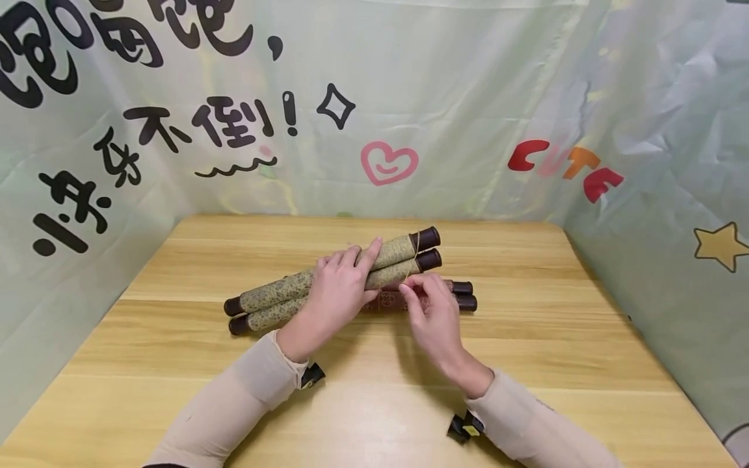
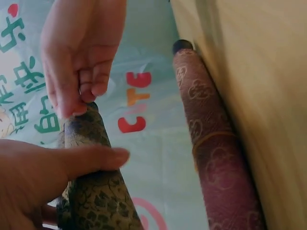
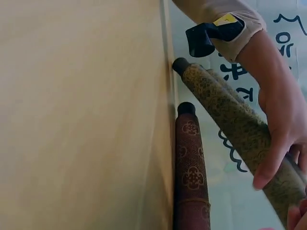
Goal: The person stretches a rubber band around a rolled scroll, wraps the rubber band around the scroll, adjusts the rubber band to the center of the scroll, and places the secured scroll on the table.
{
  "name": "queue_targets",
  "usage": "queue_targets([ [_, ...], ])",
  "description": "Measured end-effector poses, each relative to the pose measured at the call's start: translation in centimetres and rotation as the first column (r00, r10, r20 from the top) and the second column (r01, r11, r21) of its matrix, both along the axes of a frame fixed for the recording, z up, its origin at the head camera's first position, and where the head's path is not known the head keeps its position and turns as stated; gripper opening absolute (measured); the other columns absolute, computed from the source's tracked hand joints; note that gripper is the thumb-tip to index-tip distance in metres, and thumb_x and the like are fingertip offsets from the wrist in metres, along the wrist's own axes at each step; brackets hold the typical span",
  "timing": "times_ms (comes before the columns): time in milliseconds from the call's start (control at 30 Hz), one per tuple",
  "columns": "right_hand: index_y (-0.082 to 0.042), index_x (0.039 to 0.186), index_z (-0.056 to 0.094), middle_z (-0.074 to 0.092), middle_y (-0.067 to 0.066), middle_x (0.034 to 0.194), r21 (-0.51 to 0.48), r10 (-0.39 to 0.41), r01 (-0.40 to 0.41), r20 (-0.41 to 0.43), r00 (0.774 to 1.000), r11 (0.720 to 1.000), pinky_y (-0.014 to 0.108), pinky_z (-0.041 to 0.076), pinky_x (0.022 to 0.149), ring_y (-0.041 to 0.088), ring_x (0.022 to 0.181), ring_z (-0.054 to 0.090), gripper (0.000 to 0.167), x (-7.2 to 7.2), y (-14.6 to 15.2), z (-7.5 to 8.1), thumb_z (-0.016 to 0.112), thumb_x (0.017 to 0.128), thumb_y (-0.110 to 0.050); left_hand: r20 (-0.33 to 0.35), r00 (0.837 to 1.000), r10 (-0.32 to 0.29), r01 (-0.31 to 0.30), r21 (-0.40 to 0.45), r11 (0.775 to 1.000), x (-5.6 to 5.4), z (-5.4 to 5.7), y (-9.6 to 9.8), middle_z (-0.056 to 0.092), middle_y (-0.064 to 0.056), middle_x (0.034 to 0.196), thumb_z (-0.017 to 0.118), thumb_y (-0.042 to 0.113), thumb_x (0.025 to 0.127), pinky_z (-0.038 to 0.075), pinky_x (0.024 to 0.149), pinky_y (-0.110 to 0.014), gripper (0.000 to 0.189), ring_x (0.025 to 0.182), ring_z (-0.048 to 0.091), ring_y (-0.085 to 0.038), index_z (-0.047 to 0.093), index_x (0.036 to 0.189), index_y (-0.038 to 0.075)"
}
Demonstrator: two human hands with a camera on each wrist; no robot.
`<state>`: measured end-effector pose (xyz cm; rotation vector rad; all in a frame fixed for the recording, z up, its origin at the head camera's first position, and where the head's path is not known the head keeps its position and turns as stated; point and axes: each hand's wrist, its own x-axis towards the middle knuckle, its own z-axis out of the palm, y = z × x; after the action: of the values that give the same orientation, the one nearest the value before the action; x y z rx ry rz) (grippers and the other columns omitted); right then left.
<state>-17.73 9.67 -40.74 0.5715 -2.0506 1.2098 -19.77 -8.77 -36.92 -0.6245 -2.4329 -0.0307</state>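
Observation:
Two scrolls in olive-gold patterned cloth, with dark end knobs, lie side by side, tilted up to the right in the head view. My left hand grips the pair near the middle; its thumb crosses the cloth in the left wrist view. A thin yellowish rubber band loops over the scrolls' right ends. My right hand pinches that band between thumb and fingertips just below the ends. Beneath and partly hidden, two dark red scrolls with flower patterns rest on the table. A band circles them too.
The wooden table carries all the scrolls. A printed pale green cloth walls it at the back and both sides. A small black camera is strapped at the right wrist, another at the left.

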Motion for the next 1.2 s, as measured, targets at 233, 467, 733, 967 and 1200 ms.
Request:
queue_targets([
  [233,-0.002,0.103,0.073,0.064,0.012,0.084,-0.304,0.223,-0.118,0.341,0.913,0.945,0.027,0.054,0.052,0.014,0.059,0.058,0.013,0.9,0.8,2.8,0.067,0.093,-0.006,-0.059,0.998,-0.038,0.037,-0.021,0.999,0.6,-1.0,1.0,0.061,-0.019,0.121,0.081,0.035,0.079,0.047,0.082,-0.051,0.083,0.105,0.059,-0.037,0.041,0.15,0.017],
  [467,0.003,0.117,0.068,0.065,0.022,0.102,-0.415,0.339,-0.129,0.484,0.807,0.9,0.027,0.054,0.051,0.012,0.057,0.057,0.024,1.9,0.8,4.9,0.064,0.093,-0.001,-0.127,0.989,-0.081,0.07,-0.087,0.994,1.1,-2.4,2.1,0.058,-0.015,0.119,0.068,0.013,0.088,0.045,0.083,-0.047,0.066,0.103,0.057,-0.033,0.044,0.148,0.019],
  [733,-0.003,0.132,0.06,0.06,0.008,0.117,-0.056,0.245,-0.253,0.516,0.821,0.966,0.031,0.053,0.05,0.024,0.055,0.06,0.036,2.3,0.8,4.7,0.063,0.096,-0.012,-0.038,0.997,-0.07,0.07,0.001,0.998,0.9,-1.8,1.4,0.061,-0.015,0.12,0.085,0.04,0.073,0.048,0.081,-0.048,0.09,0.103,0.06,-0.034,0.042,0.149,0.017],
  [967,-0.011,0.133,0.061,0.064,0.006,0.107,0.051,0.148,-0.179,0.37,0.917,0.982,0.028,0.049,0.043,0.017,0.051,0.06,0.037,2.6,1.1,4.9,0.062,0.096,-0.012,0.019,0.998,-0.062,0.059,0.143,0.988,0.6,1.0,-0.3,0.063,-0.018,0.118,0.091,0.037,0.065,0.052,0.082,-0.053,0.096,0.102,0.062,-0.039,0.046,0.146,0.013],
  [1200,-0.013,0.123,0.063,0.069,0.007,0.093,0.039,0.151,-0.17,0.299,0.942,0.985,0.029,0.055,0.058,0.018,0.069,0.066,0.029,1.5,1.4,4.1,0.063,0.095,-0.008,-0.012,0.993,-0.113,0.113,0.256,0.96,0.5,2.1,-1.3,0.062,-0.018,0.118,0.092,0.031,0.065,0.05,0.086,-0.052,0.093,0.103,0.061,-0.037,0.048,0.144,0.013],
])
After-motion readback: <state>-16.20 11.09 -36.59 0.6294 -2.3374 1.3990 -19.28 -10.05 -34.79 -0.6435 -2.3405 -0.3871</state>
